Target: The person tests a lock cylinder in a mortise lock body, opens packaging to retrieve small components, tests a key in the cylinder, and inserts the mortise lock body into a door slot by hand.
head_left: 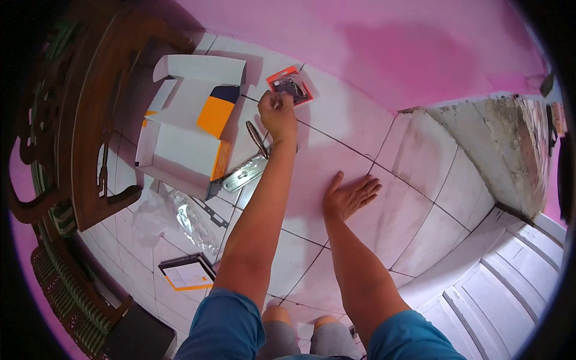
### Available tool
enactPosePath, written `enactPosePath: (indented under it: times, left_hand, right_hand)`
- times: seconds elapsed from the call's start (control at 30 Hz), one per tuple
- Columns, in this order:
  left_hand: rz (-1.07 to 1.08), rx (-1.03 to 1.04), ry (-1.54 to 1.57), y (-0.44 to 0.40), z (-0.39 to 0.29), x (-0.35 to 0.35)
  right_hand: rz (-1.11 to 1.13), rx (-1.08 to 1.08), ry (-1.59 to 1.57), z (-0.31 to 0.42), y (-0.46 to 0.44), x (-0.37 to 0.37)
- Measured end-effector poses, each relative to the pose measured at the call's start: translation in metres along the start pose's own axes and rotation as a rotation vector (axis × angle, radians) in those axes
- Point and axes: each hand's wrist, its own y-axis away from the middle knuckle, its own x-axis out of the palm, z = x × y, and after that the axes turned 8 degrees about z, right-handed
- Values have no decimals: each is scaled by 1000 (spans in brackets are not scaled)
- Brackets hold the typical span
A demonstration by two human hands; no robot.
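Left arm extended forward, the left hand curled with fingers drawn narrowly together—whether they hold anything cannot be told—over the near edge of the red-bordered package lying near the pink wall. The right hand is spread wide, palm down. The left forearm partly covers a silvery item; the package's contents are indistinct.

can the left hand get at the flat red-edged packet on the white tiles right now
Probably yes: the bare left hand appears at the near edge of the flat red-edged packet, with nothing visible between them. Its curled fingers might need opening first.
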Motion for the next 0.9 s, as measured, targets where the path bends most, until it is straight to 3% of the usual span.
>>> enactPosePath:
  times: [0.13,0.4,0.43,0.5,0.57,0.63,0.7,0.73,0.83,0.9]
  left_hand:
    - [178,79,309,44,-39,-23]
    - [297,-4,321,215,-143,-158]
    - [321,-44,365,241,-151,-177]
    - [327,-24,383,293,-155,-210]
    - [345,10,560,346,-166,-230]
    - [366,-68,581,403,-179,-257]
    - [399,-96,541,457,-192,-282]
    - [414,-105,549,482,-196,-295]
    - [642,132,560,532,-218,-332]
    - [663,199,546,561,-236,-354]
  right_hand:
    - [-27,-22,-16,-3,0,3]
    - [-177,-107,-67,-33,-11,17]
    - [101,-264,-177,-63,-35,21]
    - [656,-161,-987,-81,15,-81]
    - [614,-425,-1176,-105,111,-184]
    - [635,-685,-1234,-137,195,-242]
    - [724,-796,-1156,-162,261,-282]
    - [635,-845,-1068,-171,281,-293]
    - [474,-900,-944,-197,331,-328]
    - [386,-873,-950,-210,363,-348]
